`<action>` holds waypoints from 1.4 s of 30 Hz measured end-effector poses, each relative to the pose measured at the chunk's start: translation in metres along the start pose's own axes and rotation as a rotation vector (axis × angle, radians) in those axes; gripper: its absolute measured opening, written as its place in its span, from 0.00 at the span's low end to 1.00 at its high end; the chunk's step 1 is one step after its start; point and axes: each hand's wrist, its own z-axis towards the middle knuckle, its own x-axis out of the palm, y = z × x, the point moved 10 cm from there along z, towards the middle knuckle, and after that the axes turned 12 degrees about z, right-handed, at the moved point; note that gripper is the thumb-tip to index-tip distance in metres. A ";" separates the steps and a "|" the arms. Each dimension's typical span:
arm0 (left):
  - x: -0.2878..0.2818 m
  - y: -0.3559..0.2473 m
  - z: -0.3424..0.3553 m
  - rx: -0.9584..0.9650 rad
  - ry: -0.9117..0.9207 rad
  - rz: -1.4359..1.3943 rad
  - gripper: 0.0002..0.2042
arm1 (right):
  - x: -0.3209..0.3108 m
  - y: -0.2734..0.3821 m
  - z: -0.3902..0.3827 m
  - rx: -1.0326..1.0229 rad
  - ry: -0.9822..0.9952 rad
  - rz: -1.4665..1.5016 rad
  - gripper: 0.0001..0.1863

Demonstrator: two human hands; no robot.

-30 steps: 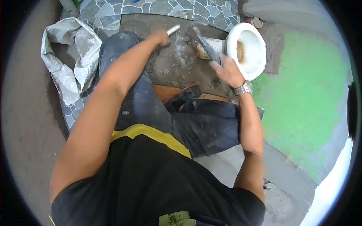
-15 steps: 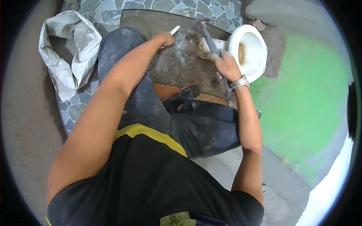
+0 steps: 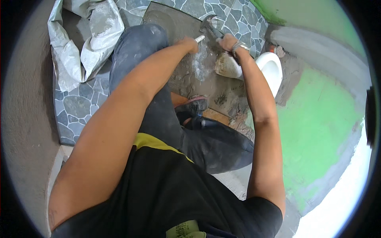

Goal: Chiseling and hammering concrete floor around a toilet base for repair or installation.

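My left hand (image 3: 189,45) is closed around a short whitish rod (image 3: 200,38); one end sticks out past the fingers, and the rest is hidden. In my right hand (image 3: 228,42) is a hammer (image 3: 208,23), gripped by its dark handle, its grey head up and to the right of the rod, apart from it. Beneath both hands lies a rough patch of grey-brown mortar (image 3: 174,77), with a pale powdery streak (image 3: 199,65) running down its middle. A white toilet pan (image 3: 274,65) stands right of my right forearm, and its stained base (image 3: 228,65) is near that hand.
An open white sack (image 3: 102,39) with grey powder inside stands at the left. Grey stone-pattern tiles (image 3: 75,107) cover the floor around the mortar. A wooden board (image 3: 216,116) edges it near my sandalled foot (image 3: 194,105). Green-painted surface (image 3: 321,131) lies to the right.
My right hand has moved up and away from the toilet, tilting the hammer. The left hand keeps its hold on the rod. The whole view has shifted, so the sack sits higher in it.
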 end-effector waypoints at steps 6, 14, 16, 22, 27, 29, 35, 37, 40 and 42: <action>0.010 0.023 0.005 -0.076 0.167 -0.052 0.24 | -0.060 0.029 0.034 -0.062 -0.179 0.128 0.29; -0.005 0.016 0.001 0.025 0.084 0.010 0.22 | 0.004 0.039 0.030 -0.203 0.208 -0.276 0.26; 0.008 0.009 -0.002 0.086 0.078 0.058 0.20 | -0.015 0.022 0.032 0.098 0.215 0.055 0.28; 0.007 -0.003 0.003 0.012 0.003 -0.070 0.20 | -0.002 -0.018 0.027 -0.066 -0.173 -0.058 0.29; 0.020 0.013 0.006 0.033 0.028 -0.027 0.21 | -0.016 0.041 0.026 -0.192 0.196 -0.234 0.28; 0.019 0.011 0.007 0.043 0.103 0.026 0.21 | -0.040 0.040 0.028 -0.123 0.086 -0.110 0.28; -0.006 -0.007 0.001 0.080 0.053 0.042 0.21 | 0.006 -0.003 0.022 -0.106 -0.034 -0.167 0.30; -0.006 -0.009 0.002 0.080 0.069 0.056 0.21 | 0.004 -0.010 0.029 -0.182 0.032 -0.198 0.29; 0.023 0.010 0.005 0.133 0.067 0.117 0.20 | -0.024 0.031 0.039 -0.165 0.017 -0.049 0.28; 0.007 0.013 0.011 0.083 0.047 0.096 0.20 | -0.063 0.016 0.044 -0.012 -0.270 0.132 0.26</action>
